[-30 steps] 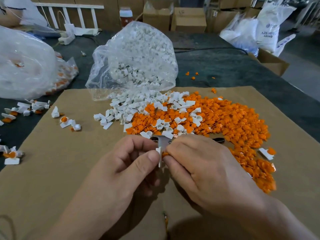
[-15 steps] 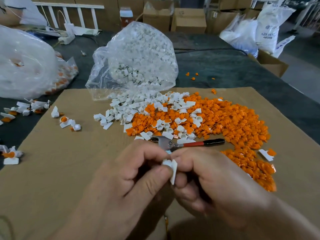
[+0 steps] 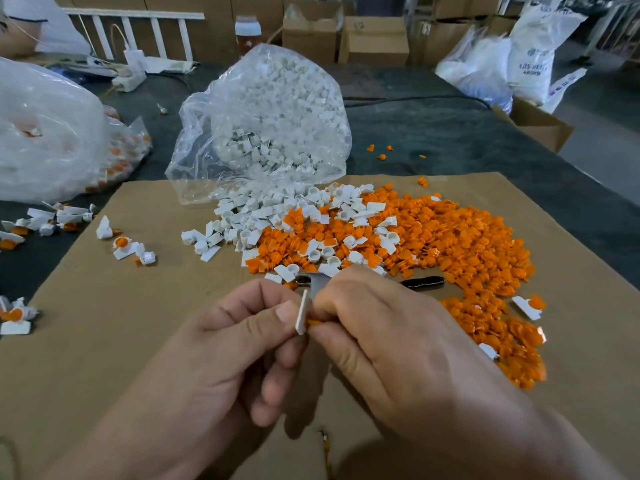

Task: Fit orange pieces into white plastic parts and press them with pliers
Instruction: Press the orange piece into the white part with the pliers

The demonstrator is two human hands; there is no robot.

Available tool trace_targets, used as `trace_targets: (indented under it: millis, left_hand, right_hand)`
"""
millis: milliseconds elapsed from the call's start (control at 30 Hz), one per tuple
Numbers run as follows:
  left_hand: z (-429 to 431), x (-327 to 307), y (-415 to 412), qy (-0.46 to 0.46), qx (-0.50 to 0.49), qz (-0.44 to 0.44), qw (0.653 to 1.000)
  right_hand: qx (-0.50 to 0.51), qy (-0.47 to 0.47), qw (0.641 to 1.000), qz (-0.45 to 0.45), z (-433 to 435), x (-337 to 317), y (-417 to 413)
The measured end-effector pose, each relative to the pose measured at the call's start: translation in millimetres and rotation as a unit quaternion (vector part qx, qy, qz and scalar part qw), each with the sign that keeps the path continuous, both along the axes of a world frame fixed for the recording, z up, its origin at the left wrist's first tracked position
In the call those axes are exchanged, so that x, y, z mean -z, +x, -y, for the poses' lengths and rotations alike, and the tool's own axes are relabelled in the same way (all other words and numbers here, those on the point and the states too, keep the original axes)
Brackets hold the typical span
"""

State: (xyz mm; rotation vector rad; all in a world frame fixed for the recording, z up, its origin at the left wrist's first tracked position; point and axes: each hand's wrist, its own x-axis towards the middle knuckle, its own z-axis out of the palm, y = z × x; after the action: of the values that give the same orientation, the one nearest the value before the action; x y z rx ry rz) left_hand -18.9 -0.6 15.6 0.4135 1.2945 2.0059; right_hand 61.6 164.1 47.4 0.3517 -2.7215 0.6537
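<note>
Work surface: brown cardboard sheet (image 3: 104, 341) laid over a dark table cover (image 3: 450, 140).
Background: cardboard boxes (image 3: 374, 39), a capped bottle (image 3: 247, 32) and white sacks (image 3: 530, 53) along the far side.
Bag, centre: clear bag (image 3: 270, 116) packed with white plastic parts, its mouth lying on the sheet's far edge.
Bag, left: we note a larger bag (image 3: 45, 133) off the sheet, with orange showing through its lower side.
Loose stock, white: loose white parts (image 3: 249, 220) spilled from the clear bag's mouth, some scattered over the orange heap.
Loose stock, orange: orange pieces (image 3: 467, 244) in a broad heap on the right half of the sheet, curving toward the near right.
Pliers: pliers (image 3: 422, 283) lying on the sheet at the heap's near edge, just beyond the hands. We see the dark handle, and the metal head is partly hidden by knuckles.
Left hand: left hand (image 3: 221, 358) pinching a white part (image 3: 302, 315) between thumb and curled fingers, held edge-on above the sheet.
Right hand: right hand (image 3: 391, 341) pinching an orange piece (image 3: 313, 321) against the white part's right face.
Fit: we cannot tell whether the orange piece is fully seated, since fingertips cover the joint.
Assembled items: assembled pieces (image 3: 128, 247), white with orange inserts, in small clusters at the sheet's left side and on the dark cover beside it.
</note>
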Motion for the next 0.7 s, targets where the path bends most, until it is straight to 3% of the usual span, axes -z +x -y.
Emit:
trace_targets:
  millis: [100, 200, 267, 300, 333, 367, 433, 500, 567, 700]
  left_hand:
    - [-1, 5, -3, -0.009, -0.001, -0.069, 0.998]
    - [2, 17, -4, -0.055, -0.05, -0.256, 0.964]
    - [4, 24, -2, -0.094, -0.09, -0.371, 0.92]
    - [4, 24, -1, -0.102, -0.094, -0.384, 0.913]
    - [3, 22, 0, -0.1, -0.092, -0.361, 0.922]
    - [3, 20, 0, -0.088, -0.077, -0.311, 0.943]
    - [1, 15, -2, -0.067, -0.041, -0.215, 0.974]
    - [-2, 12, -1, -0.046, -0.019, -0.157, 0.986]
    - [-5, 10, 0, -0.032, -0.038, -0.111, 0.993]
    - [7, 23, -26, 0.015, -0.083, -0.016, 0.996]
  right_hand:
    - [0.016, -0.024, 1.0, -0.002, 4, 3, 3]
    - [0.073, -0.192, 0.974, 0.09, 8, 6, 4]
    - [0.096, -0.382, 0.887, 0.24, 8, 6, 3]
    - [0.09, -0.44, 0.845, 0.29, 7, 3, 3]
    - [0.077, -0.458, 0.832, 0.303, 6, 1, 4]
    - [0.059, -0.431, 0.853, 0.288, 4, 3, 5]
    - [0.053, -0.295, 0.935, 0.191, 2, 6, 3]
    - [0.057, -0.18, 0.976, 0.106, 2, 9, 2]
    - [0.078, -0.128, 0.986, 0.07, -2, 7, 1]
    - [0.134, -0.025, 0.987, 0.081, -17, 2, 4]
